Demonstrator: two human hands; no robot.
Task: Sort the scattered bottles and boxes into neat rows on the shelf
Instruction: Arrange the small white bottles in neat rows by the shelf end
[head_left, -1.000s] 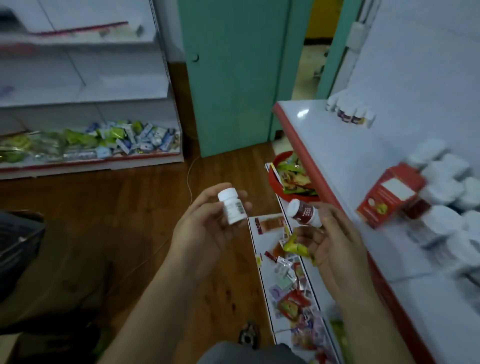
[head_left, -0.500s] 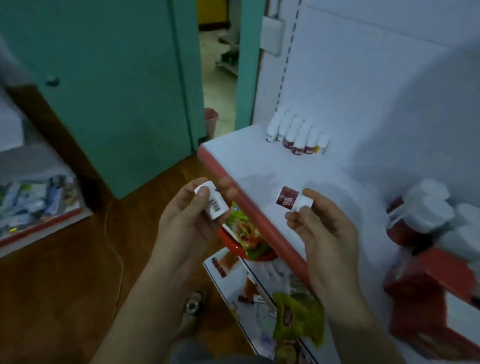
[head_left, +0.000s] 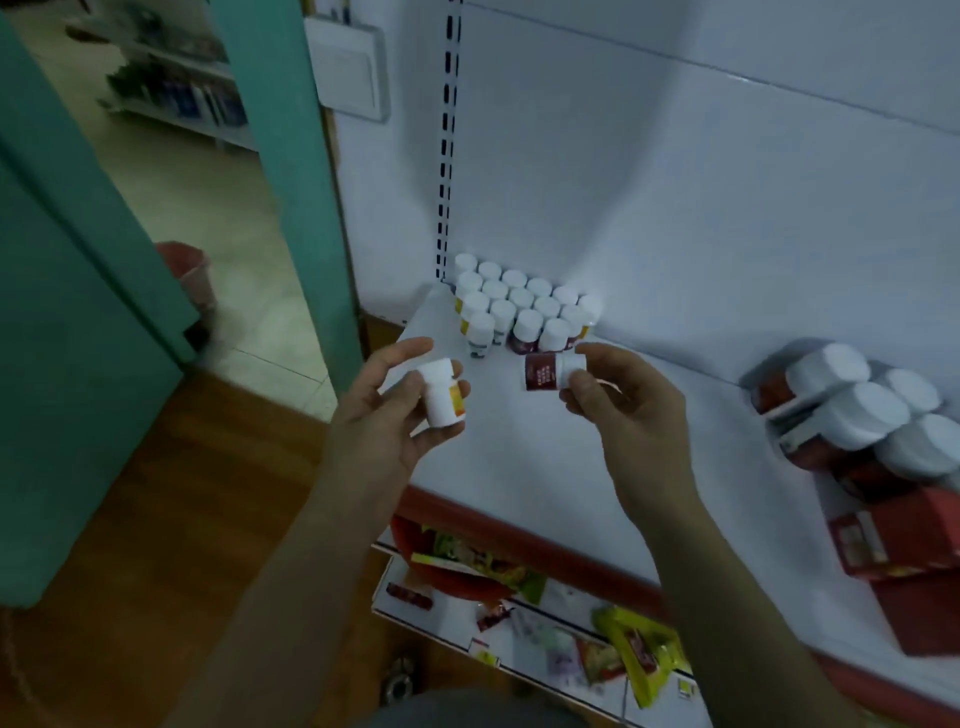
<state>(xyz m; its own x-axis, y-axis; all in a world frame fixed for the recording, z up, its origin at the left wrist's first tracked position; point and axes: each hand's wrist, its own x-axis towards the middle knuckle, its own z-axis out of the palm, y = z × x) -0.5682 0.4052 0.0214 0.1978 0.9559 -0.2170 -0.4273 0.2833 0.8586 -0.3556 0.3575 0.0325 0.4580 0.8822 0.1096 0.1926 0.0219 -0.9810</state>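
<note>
My left hand (head_left: 387, 415) grips a small white bottle with a yellow-orange label (head_left: 441, 395), held upright over the left end of the white shelf (head_left: 519, 457). My right hand (head_left: 623, 400) pinches a small dark-red-labelled bottle (head_left: 548, 370) by its white cap, lying sideways just in front of a block of several white-capped bottles (head_left: 519, 306) standing in rows in the shelf's back left corner. Larger white-capped red bottles (head_left: 857, 410) lie heaped at the right, with red boxes (head_left: 893, 535) below them.
The shelf has a red front edge (head_left: 519, 535). Below it, a lower shelf (head_left: 498, 654) holds scattered packets and a red bowl (head_left: 447, 566). A teal door (head_left: 78, 312) and doorframe stand to the left, over a wooden floor (head_left: 156, 519).
The view has swung up and right toward the shelf corner. Both hands have carried their bottles over the shelf, closer to the standing rows; the left bottle now shows its yellow label.
</note>
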